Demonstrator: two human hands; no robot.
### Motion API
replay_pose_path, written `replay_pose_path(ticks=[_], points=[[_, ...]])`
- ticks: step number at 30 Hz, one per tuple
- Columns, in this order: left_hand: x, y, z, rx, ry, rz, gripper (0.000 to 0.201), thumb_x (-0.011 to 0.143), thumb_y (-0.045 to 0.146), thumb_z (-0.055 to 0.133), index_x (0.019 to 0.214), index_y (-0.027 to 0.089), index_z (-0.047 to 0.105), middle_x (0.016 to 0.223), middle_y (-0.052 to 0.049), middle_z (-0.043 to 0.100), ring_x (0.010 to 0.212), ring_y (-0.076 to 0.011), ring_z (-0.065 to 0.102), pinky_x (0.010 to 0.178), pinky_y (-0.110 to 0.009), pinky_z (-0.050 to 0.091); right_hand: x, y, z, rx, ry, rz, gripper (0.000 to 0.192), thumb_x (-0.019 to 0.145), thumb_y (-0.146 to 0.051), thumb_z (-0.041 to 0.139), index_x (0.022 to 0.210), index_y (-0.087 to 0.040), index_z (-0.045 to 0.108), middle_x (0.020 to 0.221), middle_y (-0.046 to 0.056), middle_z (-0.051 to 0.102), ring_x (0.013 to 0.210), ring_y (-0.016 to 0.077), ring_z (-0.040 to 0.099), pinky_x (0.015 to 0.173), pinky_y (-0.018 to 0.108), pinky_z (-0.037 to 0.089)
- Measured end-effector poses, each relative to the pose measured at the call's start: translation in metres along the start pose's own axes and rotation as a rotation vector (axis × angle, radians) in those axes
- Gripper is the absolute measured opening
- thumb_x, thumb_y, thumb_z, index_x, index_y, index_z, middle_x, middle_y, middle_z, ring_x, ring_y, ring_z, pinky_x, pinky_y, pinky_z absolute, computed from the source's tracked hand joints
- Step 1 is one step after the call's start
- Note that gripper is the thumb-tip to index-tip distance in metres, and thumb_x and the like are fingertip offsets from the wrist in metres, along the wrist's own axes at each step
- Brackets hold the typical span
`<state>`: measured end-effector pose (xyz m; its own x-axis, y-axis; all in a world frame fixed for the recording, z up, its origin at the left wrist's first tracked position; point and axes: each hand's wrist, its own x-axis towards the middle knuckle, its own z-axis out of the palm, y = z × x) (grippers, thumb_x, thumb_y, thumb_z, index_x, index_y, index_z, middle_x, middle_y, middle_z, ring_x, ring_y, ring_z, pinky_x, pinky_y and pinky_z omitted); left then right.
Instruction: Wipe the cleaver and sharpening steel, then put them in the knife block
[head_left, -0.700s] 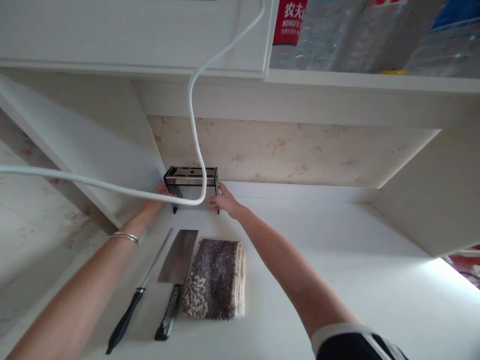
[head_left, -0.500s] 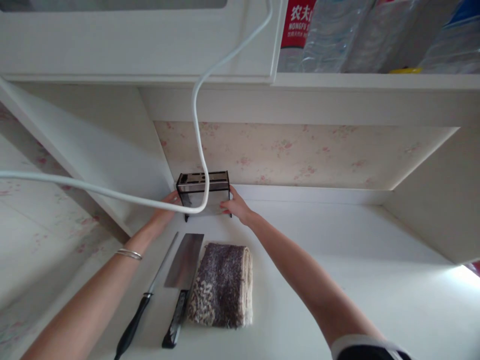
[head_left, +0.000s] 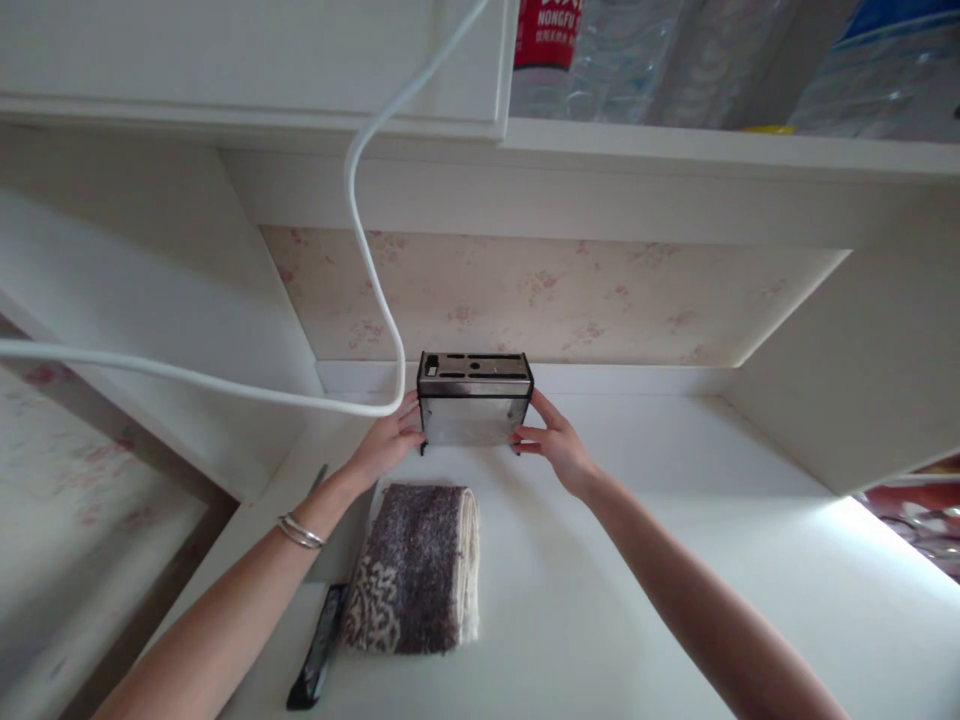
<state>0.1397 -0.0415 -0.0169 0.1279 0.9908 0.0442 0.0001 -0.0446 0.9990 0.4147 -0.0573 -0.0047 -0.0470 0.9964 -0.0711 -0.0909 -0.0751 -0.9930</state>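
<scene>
The holder (head_left: 474,382) is at the back of the counter (head_left: 570,610), near the papered wall (head_left: 540,290), with its slotted top turned upward. The left hand (head_left: 384,442) and the right hand (head_left: 561,452) close on it from its two ends, so the grip is a shared one: the holder is gripped between them. Holding it by the ends seems sensible to me, because the weight is then divided and the slots remain uncovered. On the right, the fingers are spread, some lower on the front and one higher at the side, which probably helps against tilting. Whether its feet touch the counter, I cannot tell.

Nearer to the person lies the folded towel (head_left: 414,575), with the cleaver (head_left: 318,648) just beside it on the left. Lying flat, the cleaver should be quite stable. The left forearm passes above it and hides a part of its blade; of a thin rod (head_left: 319,478) only the end shows. The white cable (head_left: 366,245) hangs in front of the view, seemingly not held by either hand.
</scene>
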Motion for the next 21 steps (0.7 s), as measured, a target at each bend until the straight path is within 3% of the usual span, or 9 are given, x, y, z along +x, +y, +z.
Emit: replay_pose_path(ticks=[4, 8, 16, 21], points=[[0.019, -0.003, 0.035, -0.049, -0.038, 0.004, 0.077, 0.061, 0.006, 0.067, 0.134, 0.023, 0.046, 0.151, -0.012, 0.039, 0.139, -0.0294, 0.035, 0.110, -0.043, 0.031, 0.010, -0.004, -0.030, 0.012, 0.046, -0.023, 0.080, 0.063, -0.016, 0.067, 0.138, -0.033, 0.044, 0.112, 0.002, 0.066, 0.076, 0.0201, 0.067, 0.067, 0.034, 0.055], [0.041, -0.008, 0.058, -0.081, -0.032, 0.035, 0.077, 0.062, 0.003, 0.063, 0.134, 0.023, 0.045, 0.151, -0.012, 0.038, 0.140, -0.0279, 0.033, 0.109, -0.041, 0.033, 0.028, -0.005, -0.052, 0.031, 0.027, -0.039, 0.076, 0.062, -0.016, 0.067, 0.133, -0.035, 0.046, 0.130, 0.002, 0.056, 0.075, 0.0178, 0.068, 0.068, 0.034, 0.055], [0.065, -0.010, 0.076, -0.084, 0.043, 0.077, 0.076, 0.057, 0.001, 0.060, 0.129, 0.022, 0.050, 0.150, -0.011, 0.039, 0.139, -0.0312, 0.033, 0.104, -0.041, 0.039, 0.047, -0.003, -0.073, 0.066, -0.064, -0.016, 0.081, 0.065, -0.020, 0.065, 0.139, -0.038, 0.037, 0.129, 0.001, 0.055, 0.081, 0.0172, 0.068, 0.072, 0.034, 0.056], [0.071, -0.008, 0.081, -0.060, 0.072, 0.081, 0.075, 0.056, 0.001, 0.059, 0.128, 0.021, 0.050, 0.149, -0.013, 0.040, 0.139, -0.0313, 0.034, 0.103, -0.041, 0.040, 0.052, -0.003, -0.083, 0.068, -0.105, -0.014, 0.078, 0.065, -0.020, 0.065, 0.136, -0.040, 0.040, 0.149, 0.000, 0.035, 0.083, 0.0160, 0.068, 0.073, 0.034, 0.056]])
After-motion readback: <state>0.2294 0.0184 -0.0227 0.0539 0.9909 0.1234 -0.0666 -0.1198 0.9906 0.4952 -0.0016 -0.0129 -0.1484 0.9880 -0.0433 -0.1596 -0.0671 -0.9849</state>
